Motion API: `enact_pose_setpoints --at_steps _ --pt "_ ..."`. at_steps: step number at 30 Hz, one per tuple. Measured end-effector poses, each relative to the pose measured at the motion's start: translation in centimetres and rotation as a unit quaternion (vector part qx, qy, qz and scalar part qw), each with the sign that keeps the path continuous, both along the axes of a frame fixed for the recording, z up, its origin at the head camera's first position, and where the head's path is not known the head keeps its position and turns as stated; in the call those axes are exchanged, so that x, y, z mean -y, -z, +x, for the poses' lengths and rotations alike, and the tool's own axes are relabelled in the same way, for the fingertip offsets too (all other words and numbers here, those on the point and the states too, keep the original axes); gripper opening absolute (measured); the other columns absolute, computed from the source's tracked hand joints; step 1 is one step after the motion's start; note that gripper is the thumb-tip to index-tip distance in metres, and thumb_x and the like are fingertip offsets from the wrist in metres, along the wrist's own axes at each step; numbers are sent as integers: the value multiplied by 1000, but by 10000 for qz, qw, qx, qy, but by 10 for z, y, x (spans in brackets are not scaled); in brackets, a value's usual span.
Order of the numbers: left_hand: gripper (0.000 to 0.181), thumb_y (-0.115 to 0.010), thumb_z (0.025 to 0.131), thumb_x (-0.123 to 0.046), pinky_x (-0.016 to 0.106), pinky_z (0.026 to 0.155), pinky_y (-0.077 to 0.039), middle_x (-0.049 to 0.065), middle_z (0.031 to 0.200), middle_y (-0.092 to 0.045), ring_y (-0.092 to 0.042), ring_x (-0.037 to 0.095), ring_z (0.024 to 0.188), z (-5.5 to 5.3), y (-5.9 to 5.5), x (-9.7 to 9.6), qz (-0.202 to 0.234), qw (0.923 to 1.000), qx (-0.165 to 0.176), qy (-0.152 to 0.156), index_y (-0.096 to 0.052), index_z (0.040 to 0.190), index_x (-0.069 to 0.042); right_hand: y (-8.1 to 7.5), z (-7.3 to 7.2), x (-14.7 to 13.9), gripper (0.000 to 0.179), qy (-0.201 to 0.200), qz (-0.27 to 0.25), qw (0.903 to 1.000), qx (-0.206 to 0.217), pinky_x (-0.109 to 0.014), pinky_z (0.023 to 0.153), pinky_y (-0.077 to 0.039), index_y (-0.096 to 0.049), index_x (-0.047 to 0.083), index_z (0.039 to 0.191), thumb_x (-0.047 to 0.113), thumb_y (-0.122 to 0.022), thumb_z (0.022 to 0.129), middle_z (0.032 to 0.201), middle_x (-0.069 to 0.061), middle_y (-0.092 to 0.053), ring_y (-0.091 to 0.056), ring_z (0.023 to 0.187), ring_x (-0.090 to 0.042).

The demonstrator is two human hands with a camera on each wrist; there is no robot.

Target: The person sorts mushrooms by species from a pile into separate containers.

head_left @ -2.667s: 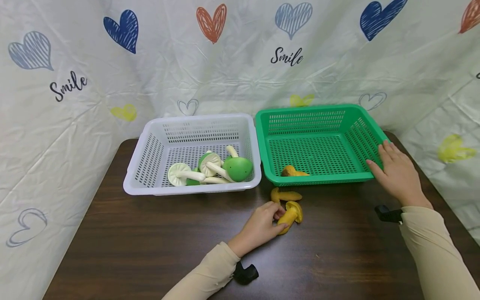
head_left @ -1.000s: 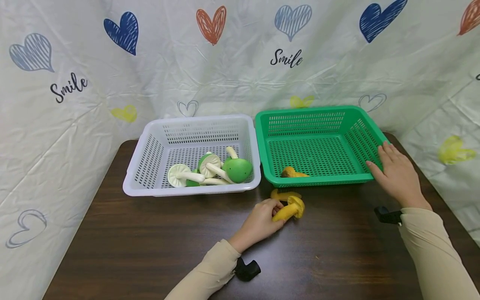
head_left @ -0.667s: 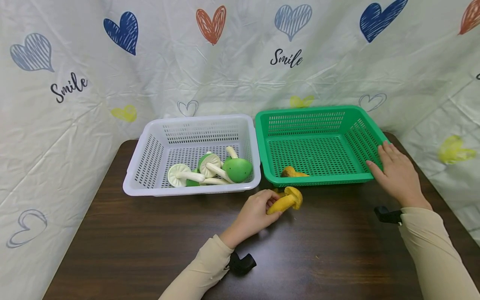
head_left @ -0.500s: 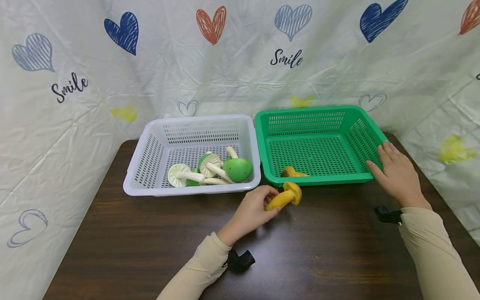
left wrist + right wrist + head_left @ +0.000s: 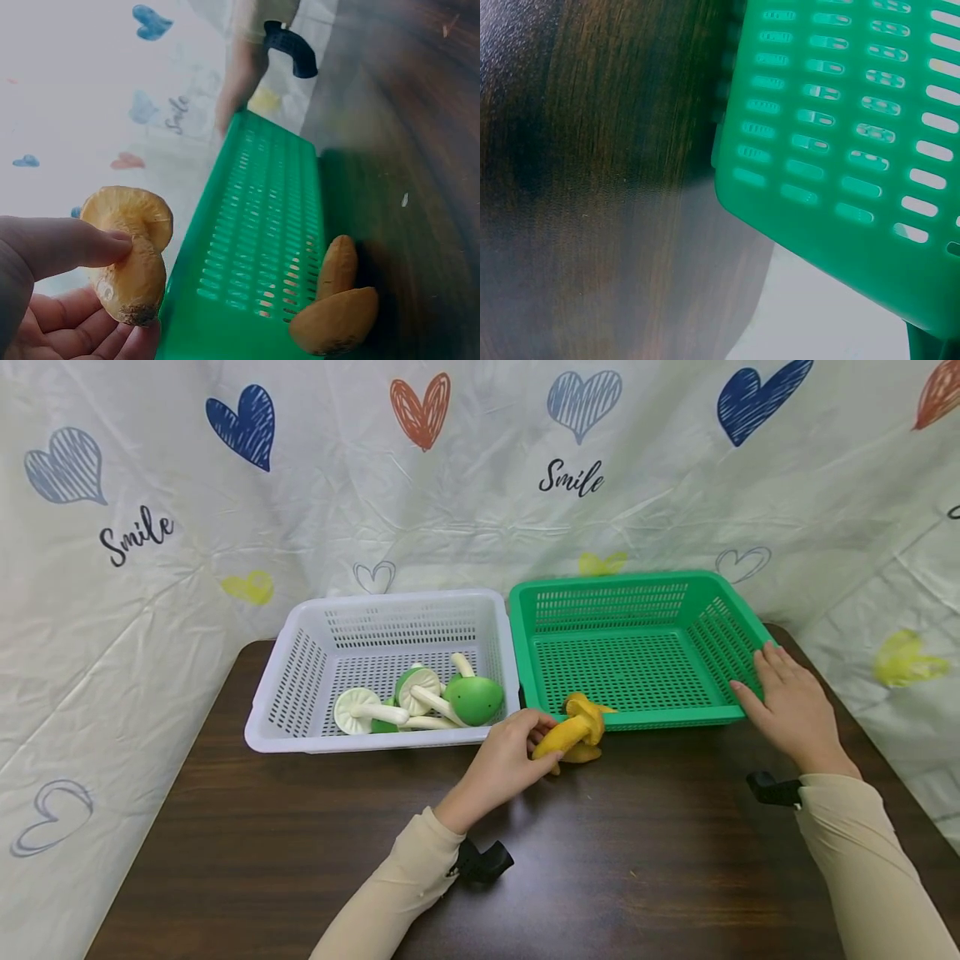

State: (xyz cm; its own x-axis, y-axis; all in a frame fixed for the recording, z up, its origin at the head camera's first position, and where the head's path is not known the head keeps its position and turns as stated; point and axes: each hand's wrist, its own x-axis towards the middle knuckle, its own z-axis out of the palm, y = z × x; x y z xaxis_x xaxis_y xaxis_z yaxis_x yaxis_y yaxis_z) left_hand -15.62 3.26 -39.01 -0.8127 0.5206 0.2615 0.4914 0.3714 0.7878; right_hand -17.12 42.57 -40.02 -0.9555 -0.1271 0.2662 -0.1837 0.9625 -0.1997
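My left hand (image 5: 510,762) pinches a yellow-brown mushroom (image 5: 564,735) between thumb and fingers, raised beside the front rim of the green basket (image 5: 720,716). In the left wrist view the thumb presses on the stem of this held mushroom (image 5: 135,255). A second mushroom (image 5: 335,322) lies on the table against the basket's front wall, partly hidden in the head view. Inside the basket, a third yellow mushroom shows only in part behind the held one. My right hand (image 5: 798,714) rests with straight fingers on the basket's right front corner; the right wrist view does not show it.
Left of the green basket stands a white basket (image 5: 300,742) holding several green-capped mushrooms (image 5: 474,700) with white stems. Both baskets sit on a dark wooden table (image 5: 600,877). A white cloth (image 5: 480,477) printed with hearts hangs behind.
My left hand has taken up the yellow mushroom from the table and carried it upward and away from me, to the green basket's front rim. The right hand has stayed in place.
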Motion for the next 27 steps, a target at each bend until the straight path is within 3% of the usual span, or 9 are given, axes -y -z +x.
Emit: enact_pose_setpoints --at_steps 10,22,27 --pt "29 -70 84 -10 17 70 -47 8 97 -62 -59 16 86 -13 -10 -7 17 9998 -50 -207 -60 110 0 0 0 0 70 25 4 10000 8 -52 112 -9 -27 -20 137 40 -32 101 145 -36 -20 -13 139 -43" --pt "28 -68 87 -15 21 75 -47 6 100 -62 -58 15 89 -31 -12 -22 -675 9940 -557 -652 -61 111 -3 0 2 1 69 23 -2 10000 14 -51 112 -8 -27 -21 137 39 -33 101 145 -37 -20 -13 139 -43" --pt "26 -68 87 -16 22 73 -47 7 102 -62 -57 15 88 -35 -10 -24 -750 9921 -636 -782 -62 109 -3 2 1 0 69 21 0 10000 -59 -51 112 -9 -29 -21 136 38 -33 101 144 -37 -22 -14 139 -43"
